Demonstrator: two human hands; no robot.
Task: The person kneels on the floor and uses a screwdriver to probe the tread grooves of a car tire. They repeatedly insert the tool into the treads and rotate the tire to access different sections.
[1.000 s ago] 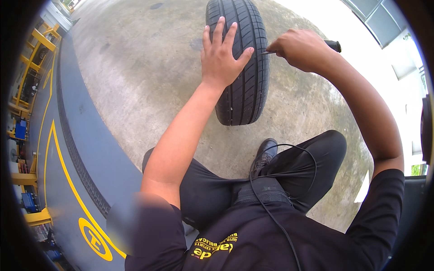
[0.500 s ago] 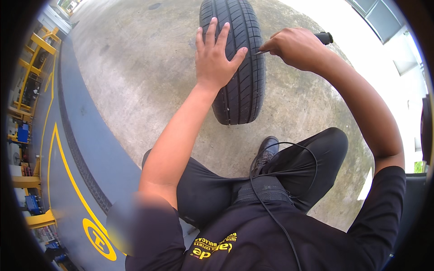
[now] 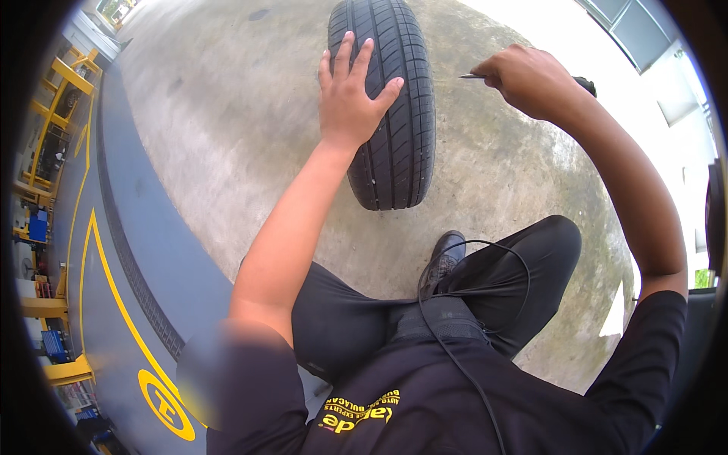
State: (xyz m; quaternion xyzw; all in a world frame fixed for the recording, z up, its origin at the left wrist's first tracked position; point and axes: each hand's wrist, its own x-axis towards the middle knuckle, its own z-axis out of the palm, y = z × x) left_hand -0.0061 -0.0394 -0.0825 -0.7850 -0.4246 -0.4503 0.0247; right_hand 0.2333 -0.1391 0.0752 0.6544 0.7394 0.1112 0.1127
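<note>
A black car tire (image 3: 390, 144) stands upright on its tread in front of me. My left hand (image 3: 350, 102) lies spread on the left part of the tread, thumb pointing across the grooves. To the right of the tire, clear of it by a short gap, my right hand (image 3: 531, 82) is closed round a thin pointed metal tool (image 3: 472, 76). The tip points left toward the sidewall. The tool's black handle end (image 3: 585, 85) sticks out behind the wrist. Whether this is a screwdriver or an awl, I cannot tell.
Stained concrete floor (image 3: 227, 144) surrounds the tire. At left runs a grey painted strip (image 3: 171, 227) with yellow lines, beside yellow racks (image 3: 72, 76). My dark shoe (image 3: 447, 258) is planted below the tire; a black cable (image 3: 455, 371) loops over my lap.
My right hand has drawn back to the right, taking the tool's tip off the tire's side. The tire and my left hand have shifted slightly left.
</note>
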